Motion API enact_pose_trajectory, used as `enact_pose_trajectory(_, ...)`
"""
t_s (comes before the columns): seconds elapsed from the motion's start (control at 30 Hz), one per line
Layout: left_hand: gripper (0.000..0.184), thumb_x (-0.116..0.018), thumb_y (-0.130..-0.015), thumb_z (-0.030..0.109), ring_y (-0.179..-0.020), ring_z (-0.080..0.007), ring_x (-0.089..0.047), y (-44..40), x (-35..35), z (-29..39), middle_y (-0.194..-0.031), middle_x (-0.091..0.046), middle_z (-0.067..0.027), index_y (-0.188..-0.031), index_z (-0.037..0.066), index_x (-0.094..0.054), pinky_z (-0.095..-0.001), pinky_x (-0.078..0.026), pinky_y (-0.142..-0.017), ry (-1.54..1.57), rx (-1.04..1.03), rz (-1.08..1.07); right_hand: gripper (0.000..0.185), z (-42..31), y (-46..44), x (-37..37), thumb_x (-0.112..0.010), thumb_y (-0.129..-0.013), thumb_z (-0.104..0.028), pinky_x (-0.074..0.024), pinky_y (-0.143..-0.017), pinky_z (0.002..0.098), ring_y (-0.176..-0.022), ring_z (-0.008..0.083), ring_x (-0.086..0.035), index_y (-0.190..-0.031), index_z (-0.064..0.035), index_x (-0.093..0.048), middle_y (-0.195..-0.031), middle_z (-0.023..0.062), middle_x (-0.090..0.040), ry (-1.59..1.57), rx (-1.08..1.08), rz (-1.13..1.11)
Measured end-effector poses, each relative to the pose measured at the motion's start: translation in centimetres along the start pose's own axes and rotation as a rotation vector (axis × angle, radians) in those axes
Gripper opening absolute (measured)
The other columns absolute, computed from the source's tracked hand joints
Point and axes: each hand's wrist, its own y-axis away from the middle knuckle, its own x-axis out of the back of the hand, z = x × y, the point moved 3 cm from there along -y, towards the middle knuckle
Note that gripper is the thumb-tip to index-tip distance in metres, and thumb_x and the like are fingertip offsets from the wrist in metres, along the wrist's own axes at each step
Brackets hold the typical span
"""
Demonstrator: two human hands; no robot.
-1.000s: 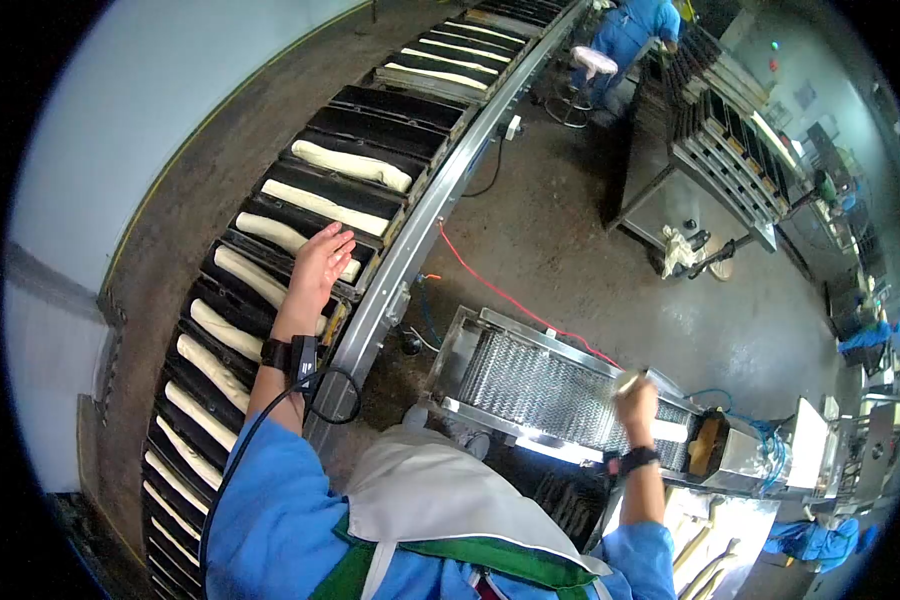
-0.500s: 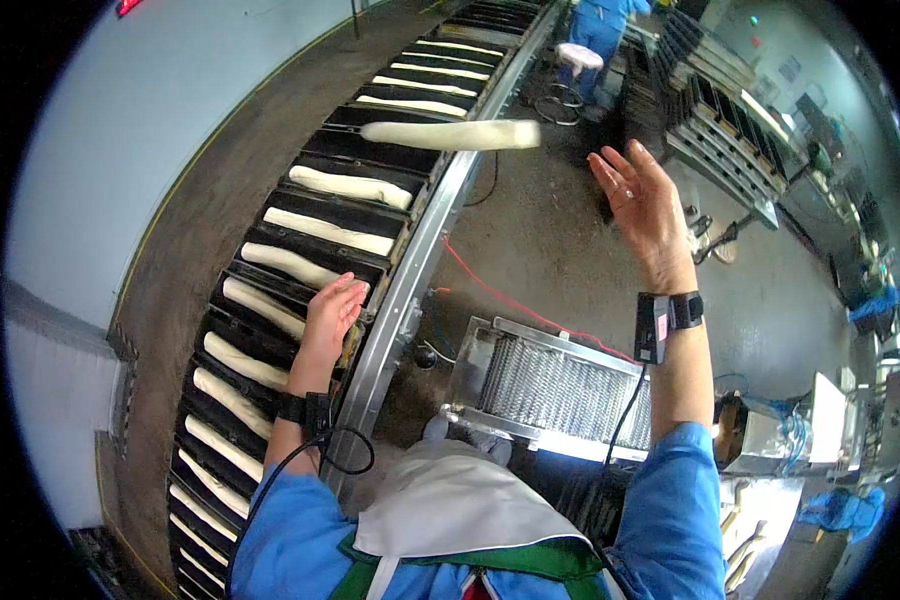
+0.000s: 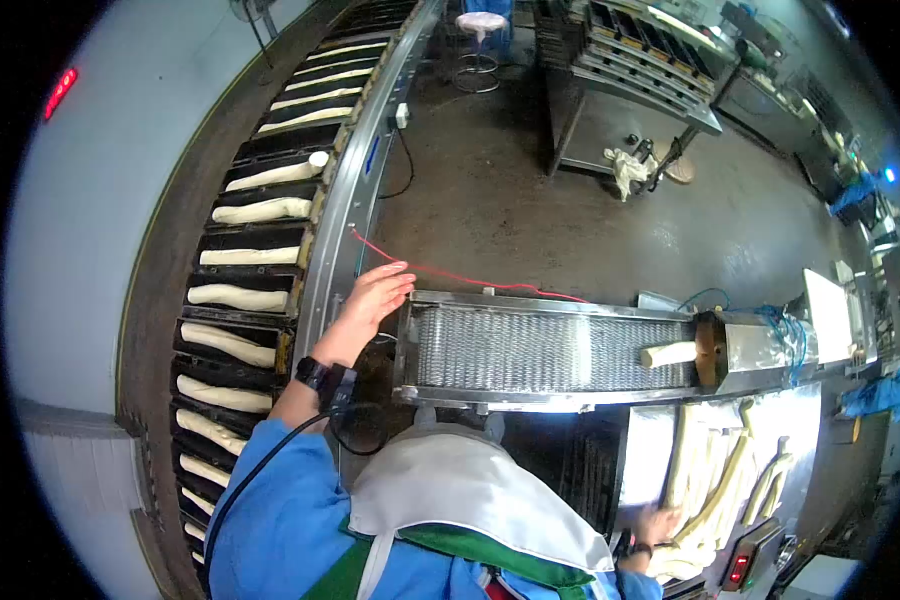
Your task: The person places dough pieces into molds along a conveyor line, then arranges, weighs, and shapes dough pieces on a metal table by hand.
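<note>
While nr belt, L hand near-flat.

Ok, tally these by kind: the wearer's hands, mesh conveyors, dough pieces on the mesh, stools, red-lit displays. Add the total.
Hands: 2 (left hand, right hand)
Mesh conveyor: 1
Dough piece on the mesh: 1
Stool: 1
Red-lit displays: 2 (wall display, display near the right hand)
Total: 7
</note>
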Motion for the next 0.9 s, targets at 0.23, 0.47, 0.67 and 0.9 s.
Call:
enact_pose_trajectory(0.23,0.031,-0.056,-0.087,0.010,-0.095,-0.0147,-0.059,-1.0,-11.1,-1.8,-0.106,-0.061,-0.0090,-0.117,0.003,-0.052,-0.0248,-0.047,-0.081,-0.111,0.090,-0.233,0.081,2.5,3.2,-1.0,-0.067,-0.074,-0.028,-0.0351,-0.097,0.0494,-0.121,0.0413,-0.036,-0.135,0.0053,-0.024,-0.132,0.0269,-0.035,-0.065,-0.161,0.012)
enact_pose_trajectory(0.47,0.032,-0.053,-0.089,0.009,-0.097,-0.0152,-0.058,0.0,-12.8,-3.6,-0.108,-0.059,-0.0106,-0.120,0.001,-0.049,-0.0256,-0.047,-0.082,-0.206,0.129,-0.343,0.017,-3.7,-4.8,0.2,-0.064,-0.061,-0.010,-0.0382,-0.047,0.0341,-0.046,0.0176,-0.043,-0.058,0.0012,-0.052,-0.054,0.0014,-0.049,-0.955,0.006,-0.322)
enact_pose_trajectory(0.67,0.031,-0.054,-0.089,0.011,-0.097,-0.0172,-0.058,3.1,-12.7,-6.9,-0.109,-0.059,-0.0120,-0.118,0.001,-0.051,-0.0261,-0.047,-0.082,-0.129,0.260,-0.476,0.035,-20.2,2.6,18.9,-0.055,-0.070,-0.012,-0.0503,-0.065,0.0306,-0.076,0.0214,-0.058,-0.102,0.0006,-0.050,-0.090,0.0143,-0.057,-1.662,0.324,-0.875)
enact_pose_trajectory(0.9,0.058,-0.046,-0.087,0.053,-0.097,-0.0261,-0.059,7.3,-14.0,-0.9,-0.107,-0.058,-0.0108,-0.114,0.002,-0.049,-0.0461,-0.046,-0.090,0.587,0.352,-0.418,0.064,-33.4,12.3,29.8,-0.066,-0.064,-0.020,-0.0533,-0.053,0.0277,-0.060,0.0181,-0.060,-0.118,0.0057,-0.042,-0.074,0.0125,-0.057,-1.374,0.790,-1.634)
